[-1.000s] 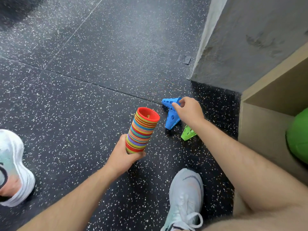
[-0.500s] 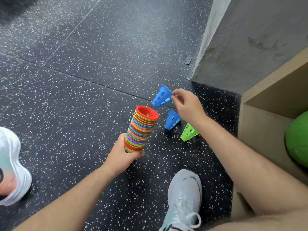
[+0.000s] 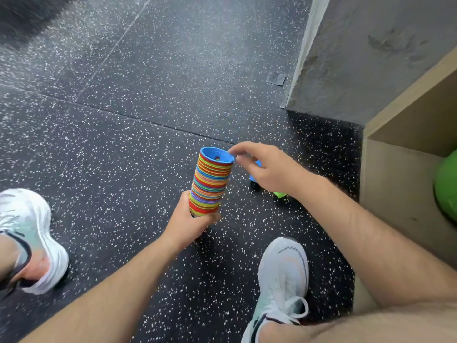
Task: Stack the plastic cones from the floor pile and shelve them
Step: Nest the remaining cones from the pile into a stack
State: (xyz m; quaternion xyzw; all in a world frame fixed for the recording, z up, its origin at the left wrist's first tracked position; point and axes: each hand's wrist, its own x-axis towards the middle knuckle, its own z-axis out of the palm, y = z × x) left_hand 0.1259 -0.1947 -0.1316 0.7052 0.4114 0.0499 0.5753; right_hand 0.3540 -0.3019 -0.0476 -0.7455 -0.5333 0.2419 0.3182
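Observation:
A tall stack of many-coloured plastic cones (image 3: 210,186) stands tilted above the black speckled floor, and my left hand (image 3: 191,222) grips its lower end. A blue cone (image 3: 215,156) sits nested on top of the stack. My right hand (image 3: 268,169) pinches that cone's right rim with thumb and forefinger. Behind my right hand, a second blue cone (image 3: 252,179) and a green cone (image 3: 279,194) lie on the floor, both mostly hidden.
A wooden shelf box (image 3: 395,194) stands at the right with a green ball (image 3: 446,189) inside. A grey concrete wall (image 3: 371,58) rises beyond it. My white shoes (image 3: 284,273) (image 3: 27,233) rest on the floor on either side of the stack.
My right hand lifted one blue cone off the floor, carried it left and set it onto the top of the stack, which showed a red rim before. My left hand kept holding the stack.

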